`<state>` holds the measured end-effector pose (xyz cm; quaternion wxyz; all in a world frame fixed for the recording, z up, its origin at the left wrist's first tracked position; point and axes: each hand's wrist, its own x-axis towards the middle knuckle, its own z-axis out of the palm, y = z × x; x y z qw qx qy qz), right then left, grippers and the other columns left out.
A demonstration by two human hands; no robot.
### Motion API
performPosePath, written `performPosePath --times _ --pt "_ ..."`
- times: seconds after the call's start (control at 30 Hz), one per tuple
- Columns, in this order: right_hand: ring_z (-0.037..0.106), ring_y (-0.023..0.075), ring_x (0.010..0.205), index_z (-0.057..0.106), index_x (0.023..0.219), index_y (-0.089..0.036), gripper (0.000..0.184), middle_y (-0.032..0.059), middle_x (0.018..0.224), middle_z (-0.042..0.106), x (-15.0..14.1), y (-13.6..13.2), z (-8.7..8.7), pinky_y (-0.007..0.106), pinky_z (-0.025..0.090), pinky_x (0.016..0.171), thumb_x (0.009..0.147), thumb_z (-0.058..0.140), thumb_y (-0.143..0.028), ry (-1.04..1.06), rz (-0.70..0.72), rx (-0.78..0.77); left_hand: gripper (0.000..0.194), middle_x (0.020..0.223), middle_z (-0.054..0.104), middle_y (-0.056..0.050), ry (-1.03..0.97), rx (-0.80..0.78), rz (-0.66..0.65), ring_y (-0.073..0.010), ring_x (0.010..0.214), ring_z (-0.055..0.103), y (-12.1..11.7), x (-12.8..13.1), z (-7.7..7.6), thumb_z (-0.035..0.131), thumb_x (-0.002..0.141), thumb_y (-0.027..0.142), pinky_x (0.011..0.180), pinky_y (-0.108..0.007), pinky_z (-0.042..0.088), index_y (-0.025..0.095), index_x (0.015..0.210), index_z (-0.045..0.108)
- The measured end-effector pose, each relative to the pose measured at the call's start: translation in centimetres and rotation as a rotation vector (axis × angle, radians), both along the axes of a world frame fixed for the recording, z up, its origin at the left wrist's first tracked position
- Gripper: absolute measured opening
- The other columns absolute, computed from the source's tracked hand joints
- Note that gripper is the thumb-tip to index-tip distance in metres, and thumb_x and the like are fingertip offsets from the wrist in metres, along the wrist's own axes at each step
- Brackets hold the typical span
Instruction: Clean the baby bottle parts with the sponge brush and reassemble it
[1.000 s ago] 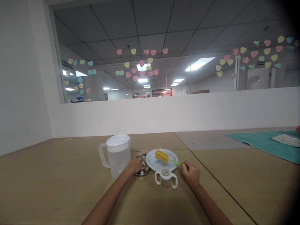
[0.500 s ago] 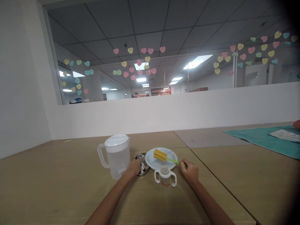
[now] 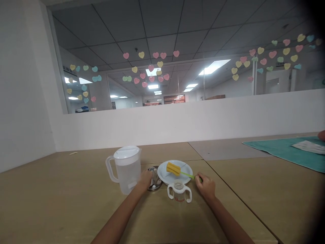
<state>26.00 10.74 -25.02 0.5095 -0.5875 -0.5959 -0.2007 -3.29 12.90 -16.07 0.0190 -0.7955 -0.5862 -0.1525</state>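
My right hand (image 3: pixel 205 186) is closed round the green handle of a bottle brush (image 3: pixel 173 168). The brush's yellow sponge head rests on a pale blue plate (image 3: pixel 188 168). My left hand (image 3: pixel 145 179), slightly blurred, is curled at the left rim of a round metal dish (image 3: pixel 157 187); whatever its fingers pinch is hidden. Inside that dish are a clear rounded piece and small white parts, partly covered by the hand. In front of the plate, a clear baby bottle (image 3: pixel 179 196) with two white handles and red print stands upright, its top uncapped.
A lidded translucent pitcher (image 3: pixel 129 173) stands just left of my left hand, its handle pointing left. At the far right lies a teal cloth (image 3: pixel 276 149) with a white sheet (image 3: pixel 308 147) on it, and another person's hand (image 3: pixel 321 135) shows at the edge. Behind the table rises a white wall (image 3: pixel 152 125).
My left hand has shifted slightly left and up at the metal dish, and a white part beside its fingers is less visible. The right hand and brush stay in place.
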Motion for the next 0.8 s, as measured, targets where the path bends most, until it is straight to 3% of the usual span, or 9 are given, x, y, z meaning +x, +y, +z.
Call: performPosePath --times 0.07,0.17,0.2,0.3,0.4,0.6,0.7,0.8 --pt "0.049 0.0124 0.048 0.058 0.055 -0.017 0.038 0.0049 0.053 0.06 0.0 0.0 0.1 0.023 0.023 0.051 0.082 0.035 -0.031 0.027 -0.002 -0.01 0.018 0.1 0.065 -0.016 0.02 0.031 0.013 -0.0285 0.1 0.058 -0.6 0.5 0.3 0.054 0.082 0.016 0.087 -0.043 0.045 0.012 0.096 0.065" --pt "0.047 0.0123 0.047 0.059 0.055 -0.017 0.038 0.0053 0.052 0.06 0.1 0.0 0.3 0.023 0.022 0.05 0.081 0.035 -0.032 0.1 -0.018 -0.034 0.028 0.109 0.063 -0.014 -0.005 0.094 -0.056 -0.0255 0.107 0.055 -2.4 2.0 0.7 0.043 0.087 0.017 0.095 -0.04 0.04 0.014 0.106 0.063" --pt "0.046 0.0123 0.047 0.059 0.055 -0.017 0.038 0.0053 0.051 0.059 0.1 0.0 0.4 0.023 0.022 0.05 0.08 0.035 -0.032 0.127 -0.028 -0.044 0.03 0.112 0.063 -0.01 -0.034 0.111 -0.118 -0.0227 0.108 0.054 -3.2 2.7 0.8 0.039 0.09 0.022 0.097 -0.038 0.039 0.017 0.109 0.061" --pt "0.044 0.0123 0.046 0.059 0.055 -0.017 0.039 0.0052 0.05 0.057 0.2 -0.1 0.5 0.023 0.021 0.05 0.079 0.034 -0.034 0.186 -0.05 -0.064 0.037 0.12 0.06 -0.007 -0.257 0.111 -0.488 -0.0202 0.114 0.051 -5.9 4.9 0.7 0.035 0.093 0.037 0.1 -0.035 0.037 0.021 0.119 0.056" --pt "0.042 0.0122 0.046 0.058 0.054 -0.017 0.039 0.0051 0.049 0.056 0.3 -0.1 0.5 0.023 0.021 0.051 0.079 0.033 -0.035 0.213 -0.054 -0.06 0.044 0.127 0.056 -0.007 -0.347 0.003 -0.644 -0.0203 0.117 0.049 -7.6 6.6 0.0 0.042 0.089 0.044 0.102 -0.033 0.036 0.022 0.127 0.049" --pt "0.041 0.0123 0.046 0.058 0.054 -0.017 0.039 0.0042 0.048 0.054 0.4 -0.2 0.7 0.023 0.022 0.051 0.077 0.033 -0.036 0.274 -0.047 -0.054 0.07 0.117 0.062 -0.007 -0.55 -0.079 -0.488 -0.0239 0.108 0.055 -7.9 7.3 -1.8 0.072 0.065 0.049 0.097 -0.036 0.04 0.019 0.124 0.05" --pt "0.04 0.0123 0.046 0.057 0.054 -0.017 0.039 0.0039 0.048 0.054 0.3 -0.2 0.9 0.024 0.023 0.051 0.077 0.033 -0.037 0.297 -0.037 -0.053 0.063 0.11 0.065 -0.004 -0.599 -0.121 -0.528 -0.0227 0.1 0.058 -8.5 7.3 -2.3 0.075 0.061 0.047 0.091 -0.033 0.043 0.02 0.115 0.057" --pt "0.039 0.0127 0.046 0.056 0.053 -0.018 0.038 0.0032 0.047 0.052 0.2 -0.4 1.0 0.024 0.024 0.05 0.076 0.033 -0.038 0.333 -0.03 -0.045 0.059 0.106 0.067 -0.003 -0.685 -0.102 -0.513 -0.0217 0.097 0.059 -8.9 7.1 -1.8 0.075 0.062 0.045 0.087 -0.03 0.044 0.021 0.113 0.058"
